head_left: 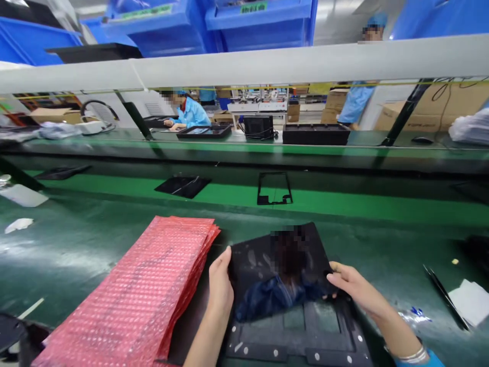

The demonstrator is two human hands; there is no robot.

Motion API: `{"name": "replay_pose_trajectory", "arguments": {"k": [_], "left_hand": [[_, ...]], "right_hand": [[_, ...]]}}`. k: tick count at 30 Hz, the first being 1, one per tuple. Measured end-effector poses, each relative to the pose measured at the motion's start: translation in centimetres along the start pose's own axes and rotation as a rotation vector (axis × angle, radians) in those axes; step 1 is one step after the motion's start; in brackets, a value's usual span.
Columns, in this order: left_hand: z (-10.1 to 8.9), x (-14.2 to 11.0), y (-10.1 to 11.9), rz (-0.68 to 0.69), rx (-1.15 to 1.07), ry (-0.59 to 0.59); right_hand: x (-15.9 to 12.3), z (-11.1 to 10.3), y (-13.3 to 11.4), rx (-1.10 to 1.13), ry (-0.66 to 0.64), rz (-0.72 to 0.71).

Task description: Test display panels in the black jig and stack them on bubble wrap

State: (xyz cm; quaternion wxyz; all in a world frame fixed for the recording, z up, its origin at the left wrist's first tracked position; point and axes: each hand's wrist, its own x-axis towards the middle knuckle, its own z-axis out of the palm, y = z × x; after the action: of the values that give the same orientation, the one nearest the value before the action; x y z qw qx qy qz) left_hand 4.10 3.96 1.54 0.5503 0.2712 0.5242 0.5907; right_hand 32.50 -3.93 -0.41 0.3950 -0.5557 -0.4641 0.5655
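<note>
The left hand [220,285] and right hand [349,285] grip a glossy black panel [280,272] by opposite sides, tilted above a white-dotted black frame [263,342] on the green worktop [382,239]. Left of them lie stacked red bubble-wrap pouches [133,285]; rightward, tweezers [446,299] beside white paper [472,300]. Beyond, a thin black bezel [263,200] rests on a brighter green strip [233,192].

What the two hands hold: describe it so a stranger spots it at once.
Above the green workbench, right of the red bubble-wrap stack, the left hand and right hand hold a tilted dark panel. Its glossy face carries a bluish reflection, unlike the dull frame below it, which has openings and pale dots.
</note>
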Motion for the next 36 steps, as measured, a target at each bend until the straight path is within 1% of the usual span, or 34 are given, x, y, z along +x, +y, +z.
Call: {"name": "replay_pose_trajectory", "arguments": {"k": [1, 3, 8, 10, 13, 15, 18, 20, 24, 26, 33, 35, 36], "left_hand": [[0.0, 0.3, 0.0, 0.003, -0.004, 0.019], [0.1, 0.6, 0.1, 0.006, 0.000, 0.043], [0.6, 0.4, -0.1, -0.004, 0.021, 0.064], [0.8, 0.4, 0.0, -0.019, 0.030, 0.056], [1.1, 0.5, 0.3, -0.049, 0.051, 0.025], [1.4, 0.4, 0.5, -0.062, 0.061, -0.007], [1.7, -0.6, 0.5, -0.057, 0.062, -0.069], [1.7, -1.4, 0.2, -0.065, 0.075, -0.148], [1.8, -2.5, -0.6, -0.116, 0.122, -0.361], [2.1, -2.6, -0.8, -0.125, 0.125, -0.398], [4.1, -1.4, -1.0, -0.187, 0.097, -0.339], [5.1, -0.5, -1.0, -0.207, 0.121, -0.336], [5.9, 0.0, -1.1, -0.214, 0.136, -0.332]], "right_hand": [[0.0, 0.0, 0.0, 0.029, -0.041, 0.017], [0.2, 0.0, 0.2, 0.093, -0.058, 0.035], [0.2, 0.3, 0.2, 0.167, -0.012, 0.043], [0.0, 0.5, 0.0, 0.199, 0.009, 0.051], [0.0, 1.0, -0.2, 0.257, 0.075, 0.054], [0.1, 1.1, -0.4, 0.296, 0.130, 0.052], [0.2, 0.9, -0.5, 0.350, 0.223, 0.043], [0.2, 0.5, -0.6, 0.381, 0.289, 0.032], [0.1, -0.3, -0.8, 0.420, 0.384, 0.018], [0.1, -0.5, -0.9, 0.429, 0.406, 0.023], [-0.2, -1.2, -0.6, 0.453, 0.445, 0.006], [-0.5, -1.6, -0.1, 0.431, 0.495, -0.043], [-0.8, -1.8, 0.2, 0.388, 0.550, -0.088]]}}
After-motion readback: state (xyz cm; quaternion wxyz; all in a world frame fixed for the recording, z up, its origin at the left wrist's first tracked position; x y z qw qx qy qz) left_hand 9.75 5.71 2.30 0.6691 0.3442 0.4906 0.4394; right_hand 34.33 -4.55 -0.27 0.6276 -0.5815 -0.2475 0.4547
